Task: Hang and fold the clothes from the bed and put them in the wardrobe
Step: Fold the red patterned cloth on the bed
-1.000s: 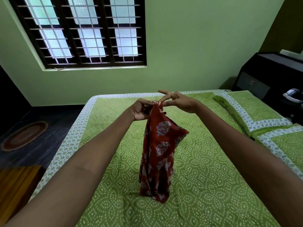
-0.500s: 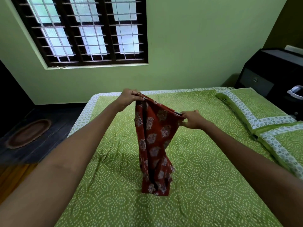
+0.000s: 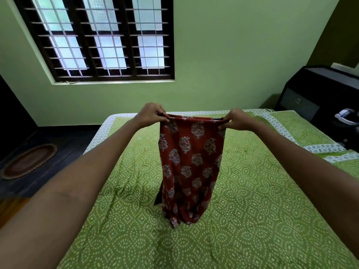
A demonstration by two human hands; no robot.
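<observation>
1. A red printed garment hangs between the left hand and the right hand, filling the gap between them and reaching down to the bed.
2. Bare bedspread lies open below and outside both hands.
3. Pillows and a dark cabinet stand beyond the right hand.
4. The wall is behind both hands.

Green wall, barred window, dark cabinet, oval rug
</observation>
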